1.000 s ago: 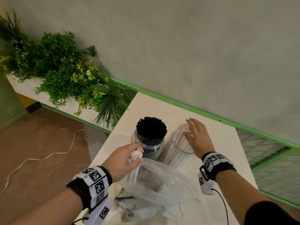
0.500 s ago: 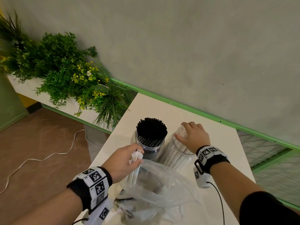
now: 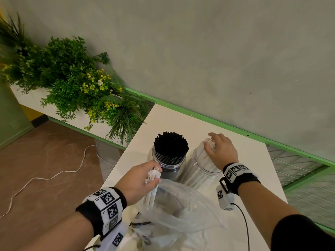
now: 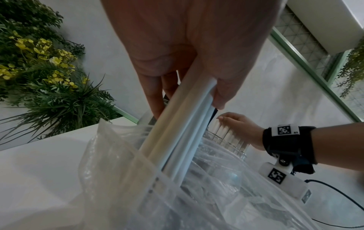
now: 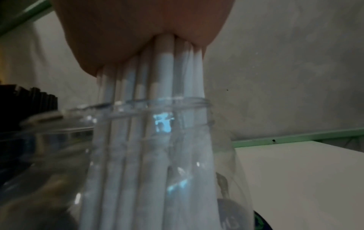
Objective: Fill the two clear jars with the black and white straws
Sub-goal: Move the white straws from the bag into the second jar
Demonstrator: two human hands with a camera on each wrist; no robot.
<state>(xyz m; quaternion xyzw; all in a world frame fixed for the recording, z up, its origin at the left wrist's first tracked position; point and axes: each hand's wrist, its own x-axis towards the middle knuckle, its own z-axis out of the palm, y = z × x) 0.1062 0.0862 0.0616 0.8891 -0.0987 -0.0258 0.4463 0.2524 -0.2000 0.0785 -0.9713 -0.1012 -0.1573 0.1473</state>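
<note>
Your left hand (image 3: 139, 180) curls round a small bundle of white straws (image 3: 152, 185), their lower ends inside a clear plastic bag (image 3: 183, 211) on the white table (image 3: 181, 120). Your right hand (image 3: 222, 151) closes its fingers over the tops of the white straws in the right jar (image 3: 201, 169) (it leans toward you). Just beside it, the left jar (image 3: 169, 167) stands upright, packed with black straws (image 3: 170, 144).
</note>
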